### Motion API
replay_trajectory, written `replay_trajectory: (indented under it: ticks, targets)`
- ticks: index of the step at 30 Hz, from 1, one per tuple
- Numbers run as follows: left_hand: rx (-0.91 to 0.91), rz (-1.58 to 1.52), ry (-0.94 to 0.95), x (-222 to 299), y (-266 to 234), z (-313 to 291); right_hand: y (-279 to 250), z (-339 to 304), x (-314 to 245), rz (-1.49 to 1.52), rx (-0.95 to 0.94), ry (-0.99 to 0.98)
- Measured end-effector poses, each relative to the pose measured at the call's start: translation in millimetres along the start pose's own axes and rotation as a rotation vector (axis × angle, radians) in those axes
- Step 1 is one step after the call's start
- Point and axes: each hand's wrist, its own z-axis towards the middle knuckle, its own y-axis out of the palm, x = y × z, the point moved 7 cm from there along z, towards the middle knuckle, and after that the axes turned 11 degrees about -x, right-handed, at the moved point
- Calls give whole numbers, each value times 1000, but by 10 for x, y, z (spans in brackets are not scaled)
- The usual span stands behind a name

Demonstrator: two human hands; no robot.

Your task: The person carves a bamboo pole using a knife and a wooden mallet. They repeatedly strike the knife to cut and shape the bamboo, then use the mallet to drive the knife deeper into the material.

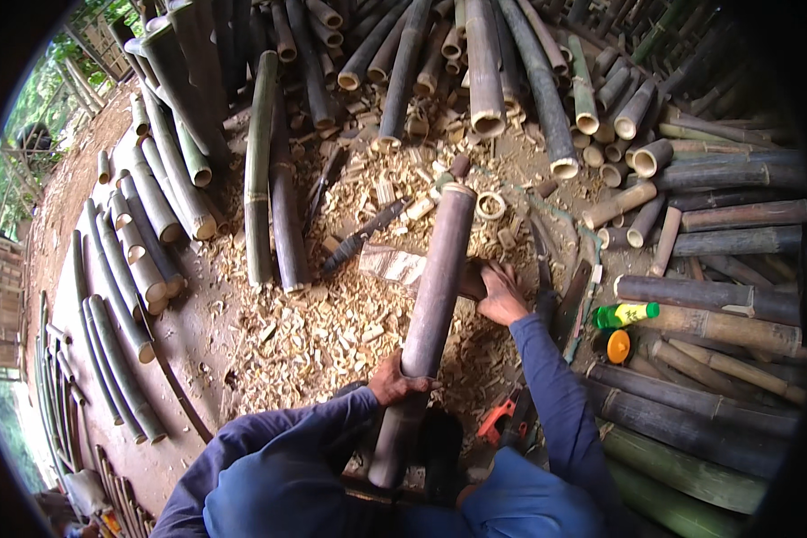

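Many dark bamboo poles [740,242] bank the far and right edges of the chip-strewn ground [197,350]. One thick bamboo tube [439,278] slants over the ground's middle, its lower end at the person's legs and its pale-rimmed upper end pointing toward the far edge. It should handle as stiff and fairly heavy for a single hand, smooth enough to slide or roll if held loosely, and liable to split along the grain rather than dent; the best hold is probably around the middle, clear of both rims. The left hand [399,381] is closed around its lower half, thumb and fingers curled on the wall. The tube crosses a wooden block [393,264], hiding part of it, so I cannot tell whether they touch. The right hand [502,294] is partly bent at the block's dark end; whether it grips or merely rests there cannot be told. The tube's lower rim is hard to make out in shadow, and a red-handled tool [495,418] is partly covered by clothing.
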Motion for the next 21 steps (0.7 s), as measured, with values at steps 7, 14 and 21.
replay_trajectory:
  ticks: [7, 14, 21]
  targets:
    - [-129, 15, -136, -3, 46, 19, 50, -181, 11, -49, 102, 44]
    - [1, 110, -222, 255, 113, -207, 139, -165, 153, -61, 34, 94]
    - [88, 292, -105, 170, 85, -199, 163, -105, 161, -28, -10, 106]
